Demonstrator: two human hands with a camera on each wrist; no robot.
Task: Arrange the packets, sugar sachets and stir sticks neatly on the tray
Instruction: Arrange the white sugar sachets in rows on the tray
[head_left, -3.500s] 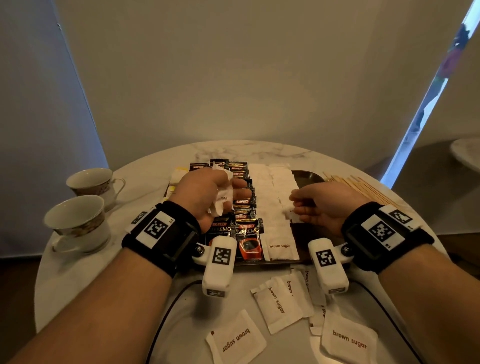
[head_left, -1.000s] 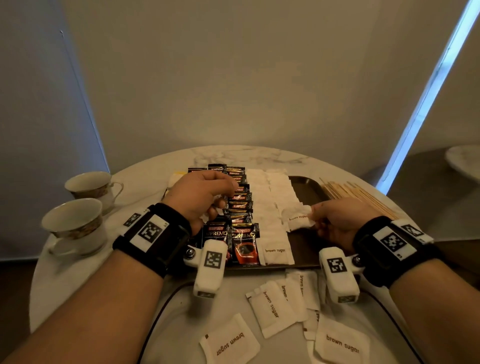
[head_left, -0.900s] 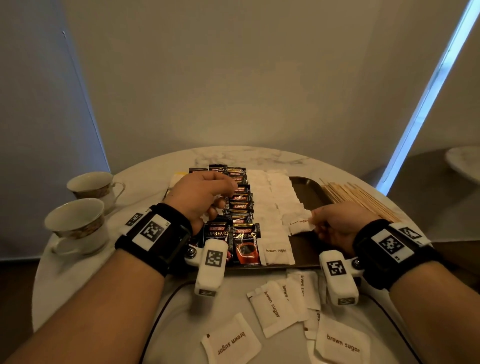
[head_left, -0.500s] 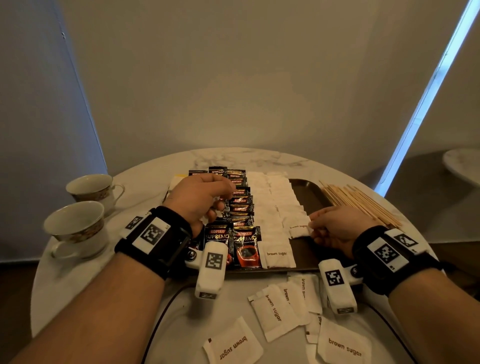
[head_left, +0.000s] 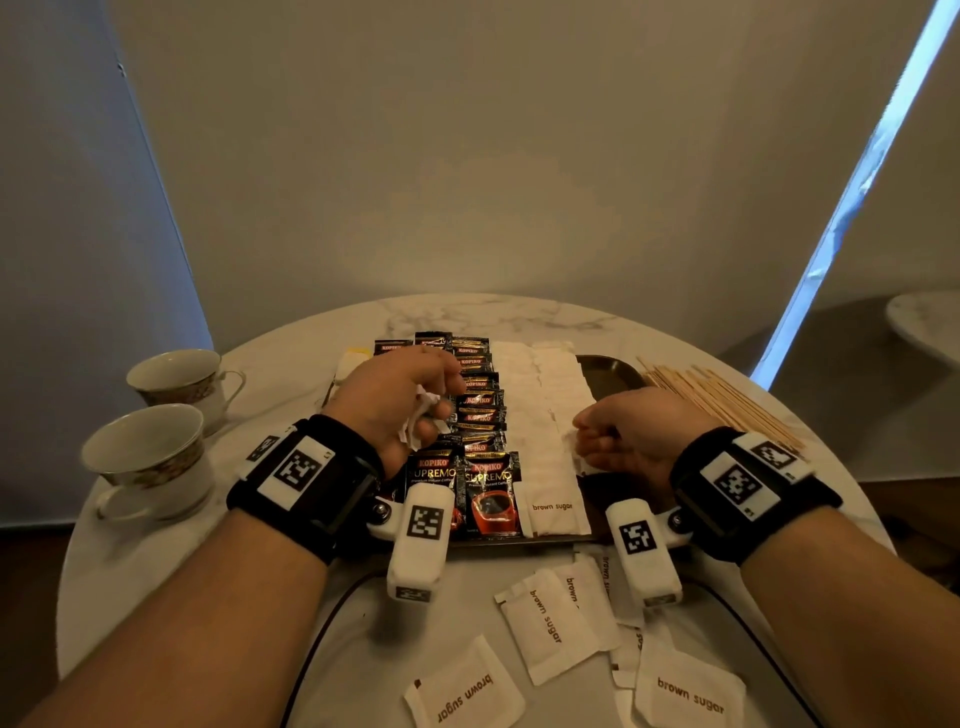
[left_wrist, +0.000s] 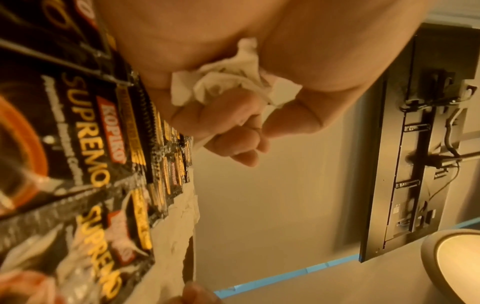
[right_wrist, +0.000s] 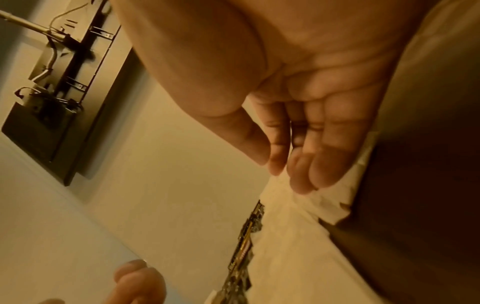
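White crumpled paper (left_wrist: 233, 82) is sitting bunched in your left hand (head_left: 400, 400), fingers curling round it above the coffee packets (head_left: 480, 415) on the tray (head_left: 608, 371); your right hand (head_left: 628, 441) is lying relaxed, fingers nearly straight, holding nothing, its fingertips (right_wrist: 309, 174) touching the sugar sachets (head_left: 540, 415) lined up just left of it; stir sticks (head_left: 722, 400) are lying beyond your right wrist; loose sachets (head_left: 550, 623) are lying behind both wrists.

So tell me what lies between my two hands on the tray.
In the head view, between the left hand and right hand lie overlapping dark coffee packets, then white sugar sachets, in rows on the tray.
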